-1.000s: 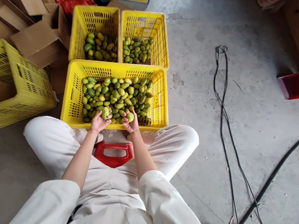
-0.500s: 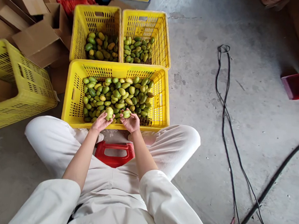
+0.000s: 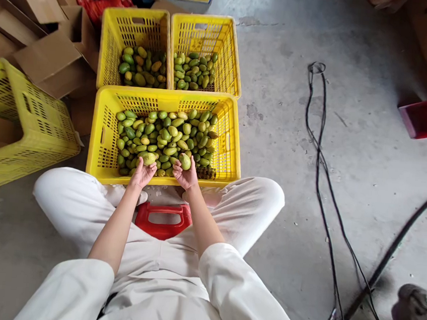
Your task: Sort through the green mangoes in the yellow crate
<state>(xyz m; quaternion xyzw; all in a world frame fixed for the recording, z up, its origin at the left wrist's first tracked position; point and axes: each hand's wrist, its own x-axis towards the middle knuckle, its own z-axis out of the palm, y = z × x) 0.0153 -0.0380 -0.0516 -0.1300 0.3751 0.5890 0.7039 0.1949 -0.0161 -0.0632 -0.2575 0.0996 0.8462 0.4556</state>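
My left hand [image 3: 143, 174] is closed round a yellow-green mango [image 3: 148, 159] that lies sideways in the fingers. In my right hand [image 3: 187, 177] is a second small mango [image 3: 185, 162], held upright between thumb and fingers. Both hands hover over the near edge of a large yellow crate [image 3: 162, 180], a short distance apart. Inside that crate lie many small green and yellowish mangoes [image 3: 170, 151]. Behind it, a left yellow crate [image 3: 111, 46] and a right yellow crate [image 3: 230, 57] hold more of the same fruit, with some orange-yellow ones on the left.
Another yellow crate [image 3: 48, 120] stands at the left by piled cardboard boxes [image 3: 50, 61]. A red plastic seat [image 3: 162, 230] shows between my legs. Black cables [image 3: 320, 154] run over the concrete floor. Another person's shoes [image 3: 409, 316] are at the lower right.
My hands have drawn slightly apart. The left mango has turned sideways and the right one upright. At the lower right, the other person's feet have shifted and look blurred.
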